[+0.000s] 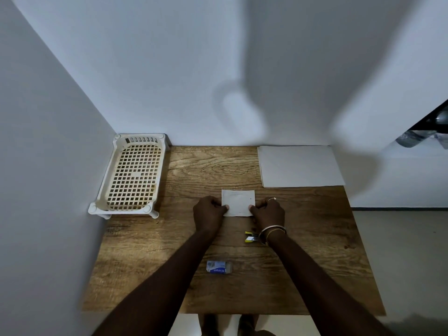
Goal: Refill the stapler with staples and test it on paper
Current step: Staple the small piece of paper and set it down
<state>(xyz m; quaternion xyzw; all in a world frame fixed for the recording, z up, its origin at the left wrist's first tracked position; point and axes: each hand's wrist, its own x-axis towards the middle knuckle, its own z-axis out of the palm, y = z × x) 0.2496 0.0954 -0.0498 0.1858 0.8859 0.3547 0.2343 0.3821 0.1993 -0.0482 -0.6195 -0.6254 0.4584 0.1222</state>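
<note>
Your left hand and right hand both pinch the small folded paper, which lies flat on the wooden tabletop. Left grip: thumb on top at the paper's left edge, fingers curled shut on it. Right grip: thumb on top at the paper's right edge, fingers pressed together on it. Ring on your right hand, bangles on that wrist.

The stapler lies on the tabletop nearer you than the paper, just beside your right wrist and partly hidden by it; only yellow and black ends show, so can't tell if it's open or closed. The staple box is nearer you still than the paper, between your forearms, touching neither.

A stack of white sheets sits beyond the paper to its right, against the wall. A cream plastic basket sits left of the paper, well apart, in the wall corner.
</note>
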